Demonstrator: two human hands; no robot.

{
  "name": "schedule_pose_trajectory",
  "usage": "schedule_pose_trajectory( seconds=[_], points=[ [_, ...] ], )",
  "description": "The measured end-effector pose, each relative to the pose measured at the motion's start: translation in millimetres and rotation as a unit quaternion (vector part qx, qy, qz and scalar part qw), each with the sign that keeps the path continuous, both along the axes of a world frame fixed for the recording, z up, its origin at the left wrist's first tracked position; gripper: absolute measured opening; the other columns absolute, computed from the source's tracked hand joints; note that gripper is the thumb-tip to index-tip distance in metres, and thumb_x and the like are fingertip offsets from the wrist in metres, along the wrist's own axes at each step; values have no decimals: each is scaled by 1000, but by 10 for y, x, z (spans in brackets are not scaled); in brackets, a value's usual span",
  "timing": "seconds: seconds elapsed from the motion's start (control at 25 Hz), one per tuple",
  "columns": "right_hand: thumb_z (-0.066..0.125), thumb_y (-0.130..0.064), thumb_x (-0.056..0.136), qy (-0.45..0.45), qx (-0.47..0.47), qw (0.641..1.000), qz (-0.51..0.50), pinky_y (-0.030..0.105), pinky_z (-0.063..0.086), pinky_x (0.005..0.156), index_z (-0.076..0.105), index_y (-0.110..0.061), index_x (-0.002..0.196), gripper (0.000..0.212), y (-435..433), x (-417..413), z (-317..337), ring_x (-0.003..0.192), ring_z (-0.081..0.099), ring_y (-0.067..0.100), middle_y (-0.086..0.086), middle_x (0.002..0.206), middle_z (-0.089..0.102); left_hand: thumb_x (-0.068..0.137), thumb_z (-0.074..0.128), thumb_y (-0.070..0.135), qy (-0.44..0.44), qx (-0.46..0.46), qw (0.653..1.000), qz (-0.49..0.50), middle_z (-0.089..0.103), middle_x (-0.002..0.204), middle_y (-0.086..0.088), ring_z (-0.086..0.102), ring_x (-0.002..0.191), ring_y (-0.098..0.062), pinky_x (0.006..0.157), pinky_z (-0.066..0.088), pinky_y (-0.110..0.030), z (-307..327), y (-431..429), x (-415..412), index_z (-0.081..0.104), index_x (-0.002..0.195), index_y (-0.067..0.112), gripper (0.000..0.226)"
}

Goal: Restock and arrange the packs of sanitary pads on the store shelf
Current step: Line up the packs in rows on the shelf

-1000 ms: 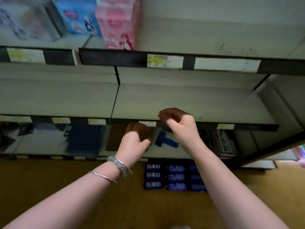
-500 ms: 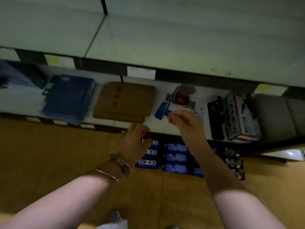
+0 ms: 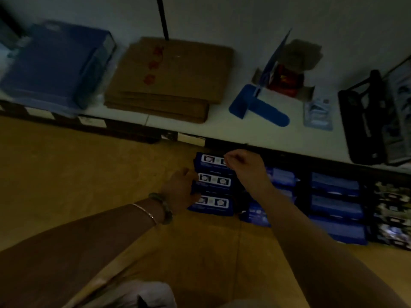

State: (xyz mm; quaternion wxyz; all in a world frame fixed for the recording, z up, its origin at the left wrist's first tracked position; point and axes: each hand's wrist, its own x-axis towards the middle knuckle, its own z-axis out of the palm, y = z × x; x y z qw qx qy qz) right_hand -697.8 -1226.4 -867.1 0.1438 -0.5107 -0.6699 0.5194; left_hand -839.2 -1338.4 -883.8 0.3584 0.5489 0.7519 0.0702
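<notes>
Dark blue packs of sanitary pads [image 3: 214, 181] lie in a column of three on the tan floor, just in front of the bottom shelf. More blue packs [image 3: 335, 207] lie in rows to their right. My left hand [image 3: 181, 188], with bracelets on the wrist, is against the left end of the middle dark blue pack; its fingertips are hidden, so the grip is unclear. Above the top pack, my right hand [image 3: 243, 164] hovers with its fingers curled and nothing visible in them.
The bottom shelf [image 3: 222, 127] carries a blue box [image 3: 55, 63], flattened brown cardboard [image 3: 169, 78], a blue plastic piece [image 3: 258, 108], a small red box [image 3: 285, 82] and a black rack [image 3: 367, 116]. Dark patterned packs [image 3: 392, 216] lie at the far right on the floor.
The view has tilted down from the upper shelves to the floor. Both hands dropped from shelf height to the dark blue packs, and the left hand now touches them.
</notes>
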Motion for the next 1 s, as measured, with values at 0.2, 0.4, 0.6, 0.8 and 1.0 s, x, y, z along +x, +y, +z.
schedule_pose_trajectory(
  seconds=[0.2, 0.4, 0.6, 0.8, 1.0],
  points=[
    [55, -15, 93, -126, 34, 981, 146, 18, 39, 79, 61, -3, 112, 24, 114, -50, -790, 105, 57, 25, 16, 115, 61, 89, 55, 42, 134, -98, 966, -196, 26, 147, -9, 34, 130, -25, 105, 31, -34, -727, 36, 5, 19, 145, 11, 73],
    [54, -28, 93, -293, 122, 888, 334, 32, 44, 93, 45, -8, 131, 44, 125, -36, -1195, 117, 46, 28, 16, 131, 45, 90, 55, 37, 230, -130, 930, -257, 23, 147, -14, 29, 131, -30, 105, 28, -39, -1106, 13, 189, 16, 145, 7, 73],
    [56, -32, 91, -342, 170, 849, 365, 37, 40, 97, 37, -11, 137, 55, 109, 17, -1302, 123, 40, 32, 16, 137, 39, 93, 51, 27, 282, -141, 913, -260, 15, 150, -16, 29, 131, -33, 106, 28, -42, -1213, 43, 225, 10, 146, 5, 71],
    [59, -27, 89, -372, 202, 817, 393, 40, 36, 100, 32, -10, 139, 59, 121, 53, -1365, 127, 36, 31, 16, 138, 36, 97, 45, 20, 282, -145, 905, -283, 4, 153, -21, 33, 130, -37, 104, 36, -41, -1234, 59, 246, 3, 146, 1, 67],
    [60, -24, 88, -369, 209, 816, 392, 41, 35, 100, 34, -9, 138, 58, 111, 31, -1378, 126, 37, 32, 17, 136, 39, 94, 50, 19, 225, -133, 934, -245, 15, 151, -17, 31, 131, -33, 103, 34, -39, -1239, 78, 216, 13, 145, 4, 65]
  ],
)
